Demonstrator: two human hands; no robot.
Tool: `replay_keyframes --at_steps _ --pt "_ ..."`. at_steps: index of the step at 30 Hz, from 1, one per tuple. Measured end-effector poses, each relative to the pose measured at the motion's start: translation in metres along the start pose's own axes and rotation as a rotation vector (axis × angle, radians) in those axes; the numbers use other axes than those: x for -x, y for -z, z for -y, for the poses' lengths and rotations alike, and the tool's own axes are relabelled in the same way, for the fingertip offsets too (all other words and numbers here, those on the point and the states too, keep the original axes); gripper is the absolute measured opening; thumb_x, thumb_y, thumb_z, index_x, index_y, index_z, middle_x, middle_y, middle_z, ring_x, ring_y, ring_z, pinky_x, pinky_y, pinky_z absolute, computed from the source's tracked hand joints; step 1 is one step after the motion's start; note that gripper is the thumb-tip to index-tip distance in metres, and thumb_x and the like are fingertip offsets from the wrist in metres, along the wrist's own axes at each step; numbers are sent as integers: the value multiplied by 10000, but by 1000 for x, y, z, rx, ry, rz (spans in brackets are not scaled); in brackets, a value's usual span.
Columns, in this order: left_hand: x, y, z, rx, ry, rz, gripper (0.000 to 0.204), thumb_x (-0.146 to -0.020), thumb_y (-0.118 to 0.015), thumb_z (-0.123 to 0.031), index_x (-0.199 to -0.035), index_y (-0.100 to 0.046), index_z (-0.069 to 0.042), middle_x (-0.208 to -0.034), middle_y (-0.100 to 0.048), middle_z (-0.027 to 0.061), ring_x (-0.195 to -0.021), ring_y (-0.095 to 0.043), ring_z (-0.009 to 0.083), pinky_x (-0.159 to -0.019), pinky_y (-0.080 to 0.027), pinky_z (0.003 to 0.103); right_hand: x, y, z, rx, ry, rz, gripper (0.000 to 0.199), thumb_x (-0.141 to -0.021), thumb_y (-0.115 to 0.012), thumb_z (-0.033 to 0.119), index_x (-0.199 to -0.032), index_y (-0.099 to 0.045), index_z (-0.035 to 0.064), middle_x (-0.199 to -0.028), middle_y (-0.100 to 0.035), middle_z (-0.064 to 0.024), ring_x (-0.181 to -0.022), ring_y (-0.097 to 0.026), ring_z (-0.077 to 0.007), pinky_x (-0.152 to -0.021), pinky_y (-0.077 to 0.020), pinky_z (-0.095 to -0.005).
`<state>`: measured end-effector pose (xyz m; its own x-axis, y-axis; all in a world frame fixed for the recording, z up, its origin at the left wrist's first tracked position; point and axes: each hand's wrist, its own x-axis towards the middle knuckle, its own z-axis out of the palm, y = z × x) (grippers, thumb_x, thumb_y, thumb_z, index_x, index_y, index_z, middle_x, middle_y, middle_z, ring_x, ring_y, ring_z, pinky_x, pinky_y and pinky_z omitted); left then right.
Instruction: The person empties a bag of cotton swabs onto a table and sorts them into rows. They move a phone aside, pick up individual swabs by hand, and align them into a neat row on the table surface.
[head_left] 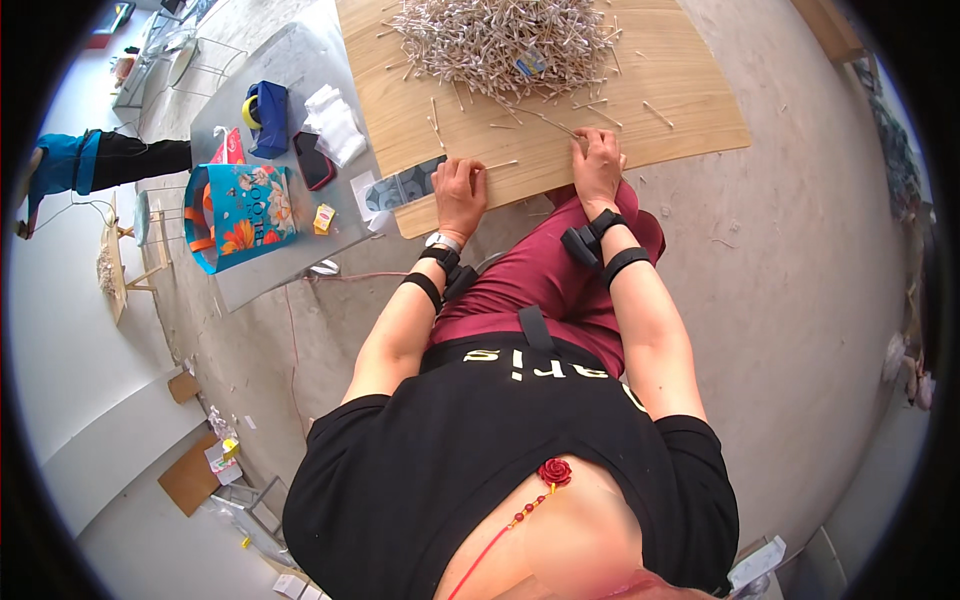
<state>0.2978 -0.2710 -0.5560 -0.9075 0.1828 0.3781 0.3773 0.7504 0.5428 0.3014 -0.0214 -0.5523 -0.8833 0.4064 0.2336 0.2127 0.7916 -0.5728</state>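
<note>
A large heap of cotton swabs covers the far part of the wooden tabletop, with several loose swabs scattered nearer me. My left hand rests at the table's near edge, fingers curled. A single cotton swab sticks out to the right from its fingertips. Beside and partly under this hand lies a grey patterned plastic packet. To the right, my right hand is closed at the near edge, its fingertips pinching the end of another cotton swab that points toward the heap.
On the grey side table at left stand a blue tape dispenser, a floral shopping bag, a phone, white wrapped packs and a small yellow packet. Another person's leg shows at far left.
</note>
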Motion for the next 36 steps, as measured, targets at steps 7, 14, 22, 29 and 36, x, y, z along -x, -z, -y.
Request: replay_keyframes --at_steps 7,14,22,29,36 --pt "0 2 3 26 -28 13 93 -881 -727 -149 -953 -670 -134 -931 -618 53 -944 -583 273 -847 -400 402 -1 -1 3 48 22 49 185 -895 -742 233 -1065 -709 167 -1106 -636 -52 -1138 -592 -267 -971 -436 -451" --pt "-1 3 1 55 -31 9 85 -869 -725 -140 -935 -670 -142 -927 -616 46 -935 -582 276 -848 -402 410 -2 -7 1 52 -10 60 212 -904 -732 249 -1095 -699 163 -1124 -647 -50 -1145 -596 -261 -970 -435 -450" --pt "0 4 2 66 -34 17 100 -858 -733 -141 -935 -668 -134 -944 -616 60 -950 -584 285 -856 -405 411 -2 -7 5 89 -39 59 196 -925 -708 271 -1093 -704 169 -1129 -655 -54 -1146 -601 -259 -971 -433 -455" --pt "1 5 3 65 -40 -4 101 -863 -736 -136 -948 -681 -133 -935 -629 38 -927 -590 264 -856 -406 395 -3 -7 7 103 -13 59 149 -930 -700 269 -1034 -717 162 -1100 -655 -64 -1123 -607 -267 -955 -437 -461" --pt "0 4 3 77 -55 6 100 -858 -747 -145 -944 -696 -143 -940 -630 38 -935 -589 263 -858 -408 399 4 -11 6 139 212 91 129 -902 -714 241 -983 -722 141 -1042 -662 -67 -1061 -617 -270 -922 -433 -444"
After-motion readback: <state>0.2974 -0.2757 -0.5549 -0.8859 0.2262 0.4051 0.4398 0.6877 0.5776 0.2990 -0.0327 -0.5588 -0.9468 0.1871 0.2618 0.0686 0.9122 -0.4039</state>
